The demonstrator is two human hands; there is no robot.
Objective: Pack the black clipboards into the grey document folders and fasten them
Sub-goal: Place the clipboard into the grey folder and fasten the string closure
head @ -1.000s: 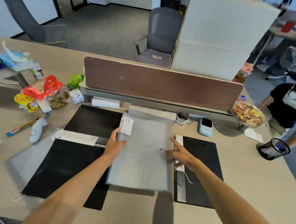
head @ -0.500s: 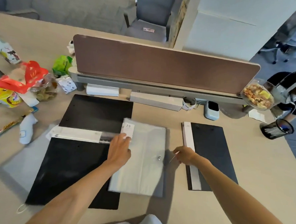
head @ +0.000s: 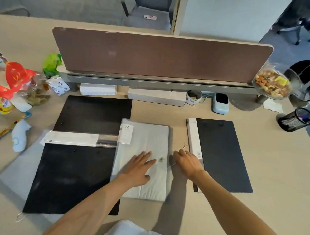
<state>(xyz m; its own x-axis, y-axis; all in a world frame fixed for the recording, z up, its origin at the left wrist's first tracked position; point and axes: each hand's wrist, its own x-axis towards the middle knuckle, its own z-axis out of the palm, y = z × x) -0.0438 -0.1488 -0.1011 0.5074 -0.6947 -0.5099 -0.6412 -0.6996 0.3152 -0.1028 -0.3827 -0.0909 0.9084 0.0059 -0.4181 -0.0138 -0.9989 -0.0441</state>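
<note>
A grey document folder (head: 149,138) lies flat on the desk in front of me, with a white "20" label at its top left and a round metal button (head: 160,159) near its right edge. My left hand (head: 139,168) presses flat on the folder, fingers spread. My right hand (head: 186,161) sits just right of the folder, pinching the thin closure string (head: 183,145). One black clipboard (head: 222,155) lies to the right, two more black clipboards (head: 95,114) (head: 72,177) to the left.
Another grey folder (head: 16,171) lies under the left clipboards. Snacks and wrappers (head: 17,85) crowd the far left. A brown divider (head: 161,56) stands behind, with white boxes, a cup, a blue device (head: 221,103), a nut bowl (head: 271,84) and a mesh pen holder (head: 296,120).
The folder was lowered from a tilted hold to lie flat. My left hand slid from its top-left label down to its middle. My right hand left the button and took the string.
</note>
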